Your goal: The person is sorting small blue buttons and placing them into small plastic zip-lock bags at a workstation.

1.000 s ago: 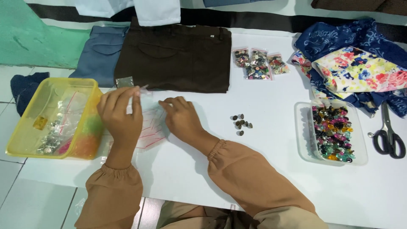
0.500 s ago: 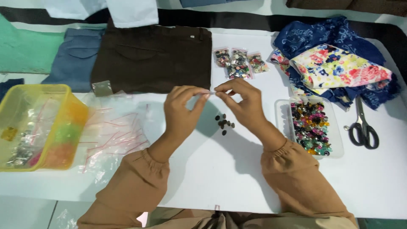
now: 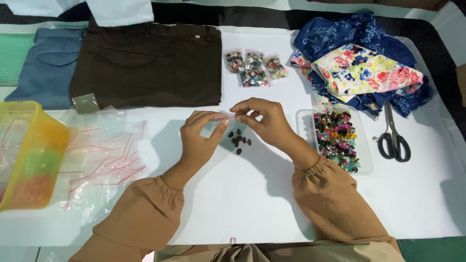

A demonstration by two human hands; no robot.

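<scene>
white table (image 3: pixel 252 204) open below hands (bag (image 3: pixel 224 121) pinched)

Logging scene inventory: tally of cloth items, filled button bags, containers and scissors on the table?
Folded garments (brown trousers, blue, green): 3
Loose print fabrics (navy, floral): 2
Filled button bags: 3
Containers (yellow tub, clear tray): 2
Scissors: 1
Total: 11

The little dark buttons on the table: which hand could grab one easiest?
Probably the right hand: its fingers hover nearest the dark buttons. Both it and the left hand pinch the small clear bag.
</scene>
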